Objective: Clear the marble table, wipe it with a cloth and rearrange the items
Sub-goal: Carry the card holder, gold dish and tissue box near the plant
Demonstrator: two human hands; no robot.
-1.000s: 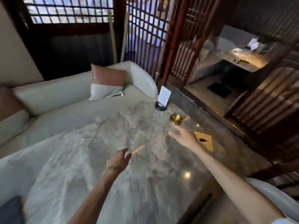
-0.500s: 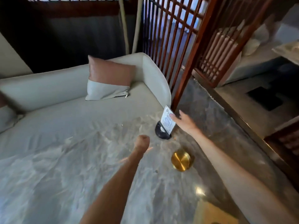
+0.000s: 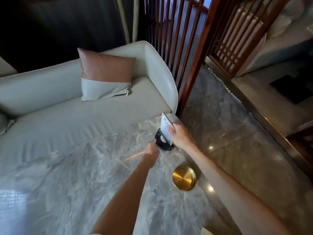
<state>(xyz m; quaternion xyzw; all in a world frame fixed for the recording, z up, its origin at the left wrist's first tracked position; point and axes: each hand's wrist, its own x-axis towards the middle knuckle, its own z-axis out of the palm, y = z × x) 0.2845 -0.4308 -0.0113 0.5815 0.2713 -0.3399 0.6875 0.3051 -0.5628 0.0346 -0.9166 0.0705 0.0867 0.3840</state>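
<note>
Right hand (image 3: pixel 179 136) grips white sign card (image 3: pixel 165 125); left hand (image 3: pixel 152 150), outstretched, pinches its black base (image 3: pixel 162 141).

Since a second ago: reached with both hands to the card stand (image 3: pixel 163 141) at the table's far corner, about 1 o'clock. Right hand (image 3: pixel 180 135), earlier spread open near the brass dish (image 3: pixel 184 178), now closed on the white card (image 3: pixel 166 127), thumb on its face. Left hand (image 3: pixel 152 149), half a second ago a fist short of the stand, now touching the black base, a thin orange stick (image 3: pixel 133 156) in its grip. View closer; yellow coaster gone from sight.
</note>
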